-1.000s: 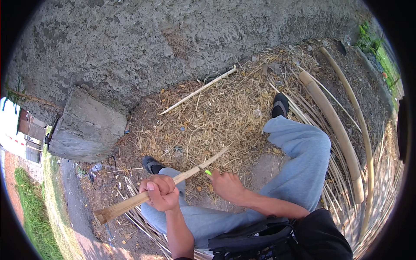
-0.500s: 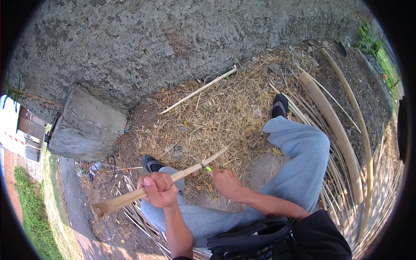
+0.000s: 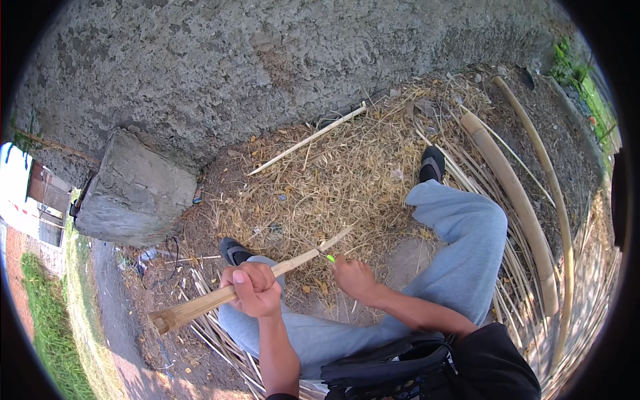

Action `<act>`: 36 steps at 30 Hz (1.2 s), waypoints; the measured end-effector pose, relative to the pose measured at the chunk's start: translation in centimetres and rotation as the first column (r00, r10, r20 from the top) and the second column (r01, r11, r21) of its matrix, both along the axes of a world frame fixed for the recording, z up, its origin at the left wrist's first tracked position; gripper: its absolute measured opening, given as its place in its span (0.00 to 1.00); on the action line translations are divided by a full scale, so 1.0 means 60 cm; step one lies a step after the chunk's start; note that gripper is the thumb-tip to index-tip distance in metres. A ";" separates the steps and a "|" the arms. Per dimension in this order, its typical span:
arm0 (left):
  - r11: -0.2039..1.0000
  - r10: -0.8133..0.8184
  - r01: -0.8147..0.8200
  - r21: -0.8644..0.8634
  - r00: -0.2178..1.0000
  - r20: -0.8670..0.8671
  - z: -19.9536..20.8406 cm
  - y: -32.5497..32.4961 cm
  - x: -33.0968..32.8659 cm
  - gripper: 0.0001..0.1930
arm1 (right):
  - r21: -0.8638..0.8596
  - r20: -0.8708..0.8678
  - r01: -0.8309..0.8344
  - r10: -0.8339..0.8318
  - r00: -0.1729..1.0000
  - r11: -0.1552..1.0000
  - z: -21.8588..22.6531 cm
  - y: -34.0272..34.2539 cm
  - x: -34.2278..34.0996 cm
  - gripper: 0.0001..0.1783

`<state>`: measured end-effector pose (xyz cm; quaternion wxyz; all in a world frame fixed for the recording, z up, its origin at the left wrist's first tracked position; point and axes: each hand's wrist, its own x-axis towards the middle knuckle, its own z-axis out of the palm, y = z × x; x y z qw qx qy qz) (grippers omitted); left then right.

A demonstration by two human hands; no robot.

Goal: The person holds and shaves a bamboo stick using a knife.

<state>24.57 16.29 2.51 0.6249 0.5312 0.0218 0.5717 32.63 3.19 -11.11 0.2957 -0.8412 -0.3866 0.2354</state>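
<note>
My left hand [image 3: 253, 288] is closed in a fist around a bamboo strip [image 3: 193, 311], which slants up to the right and tapers to a point over the shavings. Its thick, squared end sticks out past the fist at lower left. In my right hand [image 3: 355, 277] is a knife [image 3: 329, 257] with a bright green handle. The small blade lies against the strip between the left fist and the pointed tip; my fingers hide most of the handle.
Bamboo shavings [image 3: 320, 193] cover the ground between my feet. Beyond stands a rough wall [image 3: 300, 67], with a concrete block [image 3: 143, 190] at left. A thin stick [image 3: 307, 140] lies near the wall. Thick bamboo pieces [image 3: 510, 200] and many slim strips lie to the right.
The knife and my right hand have slid a little to the right along the strip, toward its tip. My left hand and the strip have shifted slightly right.
</note>
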 end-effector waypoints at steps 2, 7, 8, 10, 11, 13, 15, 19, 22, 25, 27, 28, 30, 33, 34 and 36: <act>1.000 0.007 -0.007 -0.014 1.000 0.002 -0.001 0.007 -0.006 0.18 | -0.013 -0.022 -0.002 0.002 1.000 1.000 0.015 0.004 -0.006 0.17; 1.000 0.004 -0.004 -0.025 1.000 -0.001 0.002 -0.006 -0.001 0.17 | 0.046 0.081 -0.011 0.007 0.997 0.999 -0.014 -0.005 0.013 0.17; 0.998 -0.022 0.025 -0.058 0.999 0.037 -0.005 0.001 -0.006 0.15 | 0.049 0.082 -0.009 0.005 0.997 0.999 -0.015 -0.002 0.010 0.17; 0.995 -0.042 0.049 -0.090 0.996 0.077 -0.009 0.006 -0.007 0.14 | 0.025 0.066 -0.001 0.000 0.998 1.000 -0.007 0.008 -0.005 0.17; 0.998 -0.033 0.036 -0.050 0.998 0.055 -0.006 0.003 -0.006 0.15 | 0.021 0.064 -0.004 0.002 0.998 1.000 0.014 0.007 -0.010 0.17; 0.998 -0.042 0.042 0.038 0.999 0.009 0.003 -0.004 -0.002 0.17 | 0.015 0.116 -0.117 0.115 0.987 0.993 0.052 -0.002 -0.014 0.16; 0.999 -0.033 0.033 0.026 0.999 -0.007 0.005 -0.019 -0.001 0.17 | 0.003 0.108 -0.076 0.075 0.991 0.997 -0.019 -0.019 -0.003 0.17; 1.000 -0.016 0.016 0.025 1.000 0.013 0.001 0.001 -0.002 0.16 | 0.035 0.158 -0.059 0.053 0.986 0.998 0.002 0.004 -0.003 0.17; 1.000 -0.017 0.017 0.018 1.000 0.012 0.003 -0.008 0.002 0.15 | 0.003 0.085 -0.035 0.035 0.996 0.999 0.009 -0.004 -0.007 0.16; 1.000 -0.005 0.005 0.006 1.000 0.022 -0.001 0.012 -0.003 0.13 | -0.007 0.058 -0.017 0.017 0.998 1.000 -0.019 0.001 0.011 0.16; 1.000 0.002 -0.001 -0.012 1.000 0.029 -0.012 0.018 -0.012 0.12 | -0.001 0.044 -0.049 0.049 0.998 0.999 0.003 0.001 -0.002 0.16; 1.000 -0.015 0.015 -0.009 0.999 0.037 -0.009 0.006 -0.013 0.12 | 0.000 0.024 -0.078 0.078 0.997 0.997 0.021 -0.003 -0.009 0.16; 1.000 -0.028 0.028 -0.009 0.999 0.040 -0.004 -0.008 -0.011 0.12 | -0.022 0.052 -0.047 0.048 0.997 0.999 -0.009 -0.006 -0.003 0.16; 0.998 -0.008 0.006 0.069 1.000 0.022 0.004 0.001 0.009 0.12 | -0.045 0.107 -0.002 0.006 0.994 0.999 -0.078 -0.008 0.012 0.16; 0.999 -0.003 0.002 0.044 1.000 0.028 0.000 0.013 0.009 0.12 | -0.049 0.127 0.009 -0.003 0.992 0.999 -0.091 -0.001 0.020 0.16; 1.000 0.023 -0.023 0.006 1.000 0.018 -0.005 0.016 -0.004 0.12 | -0.058 0.094 -0.040 0.045 0.995 0.998 -0.018 0.007 0.001 0.16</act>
